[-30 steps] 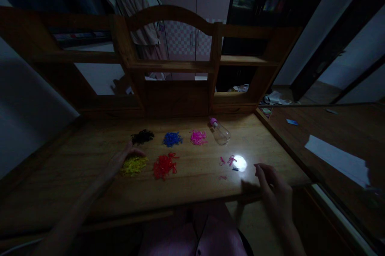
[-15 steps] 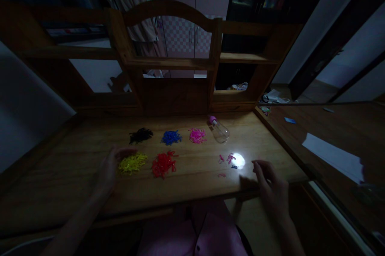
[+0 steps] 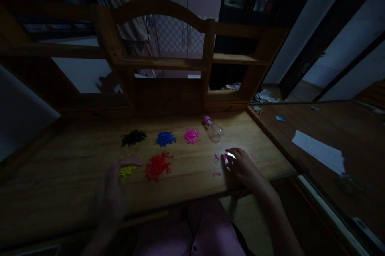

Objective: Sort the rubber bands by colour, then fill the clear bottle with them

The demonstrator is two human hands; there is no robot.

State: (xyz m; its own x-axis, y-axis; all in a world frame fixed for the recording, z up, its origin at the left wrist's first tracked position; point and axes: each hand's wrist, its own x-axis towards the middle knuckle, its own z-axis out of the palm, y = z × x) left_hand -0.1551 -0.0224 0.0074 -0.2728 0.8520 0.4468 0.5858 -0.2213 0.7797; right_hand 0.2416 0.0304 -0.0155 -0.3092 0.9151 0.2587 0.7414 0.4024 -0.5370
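Observation:
Small piles of tiny bands lie sorted by colour on a wooden desk (image 3: pixel 75 155): black (image 3: pixel 132 137), blue (image 3: pixel 165 138), pink (image 3: pixel 192 135), red (image 3: pixel 157 166) and yellow (image 3: pixel 127 171). My left hand (image 3: pixel 114 189) hovers over the yellow pile, fingers loosely spread, partly hiding it. My right hand (image 3: pixel 242 166) rests on the desk with its fingertips curled down onto a few loose pink bands (image 3: pixel 215 159) in a bright light spot. What the fingers pinch is too small to see. A clear bottle with a pink cap (image 3: pixel 213 129) lies on its side behind them.
A wooden hutch with shelves (image 3: pixel 162 63) rises at the back of the desk. The desk's front edge runs close to my lap. A lower dark surface to the right carries a white sheet of paper (image 3: pixel 319 151). The room is very dark.
My right hand moved left from the desk's right edge onto the loose pink bands in the light spot. My left hand drew back toward me from the yellow pile.

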